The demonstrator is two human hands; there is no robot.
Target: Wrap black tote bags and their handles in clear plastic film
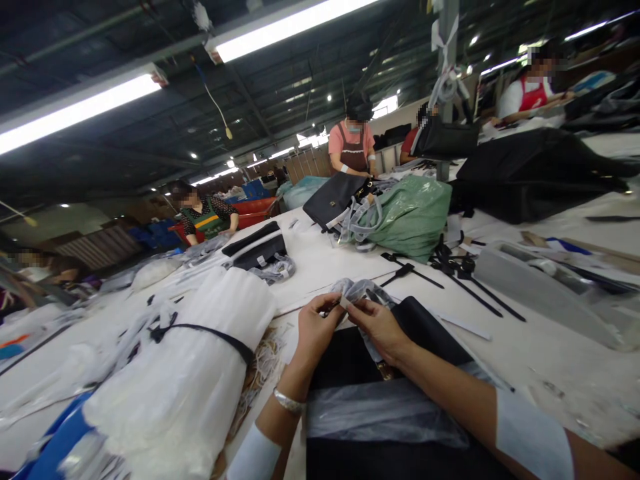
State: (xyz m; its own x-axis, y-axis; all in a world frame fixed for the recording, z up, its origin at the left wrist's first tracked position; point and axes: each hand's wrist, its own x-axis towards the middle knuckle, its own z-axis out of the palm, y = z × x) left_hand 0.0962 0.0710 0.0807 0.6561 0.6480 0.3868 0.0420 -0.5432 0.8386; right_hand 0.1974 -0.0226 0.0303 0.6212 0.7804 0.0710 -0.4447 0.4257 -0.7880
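A black bag (345, 363) lies in front of me with a band of clear plastic film (380, 413) across it. Above its far edge, my left hand (319, 325) and my right hand (376, 325) meet, fingertips pinched close together. Between them is a strap wrapped in greyish clear plastic (354, 289). A small white tab (345, 303) shows at the fingertips. Both hands are closed on the wrapped strap; the exact spot under the left fingers is partly hidden. Some gold-coloured metal (385, 371) shows on the bag below my right hand.
A thick white foam roll (190, 373) tied with a black band stands at left, beside loose ties (265, 360). Black straps (465, 273), a green sack (415, 210) and a clear plastic bin (545, 287) lie right. Another black bag (260, 247) lies ahead. Several co-workers sit or stand farther off.
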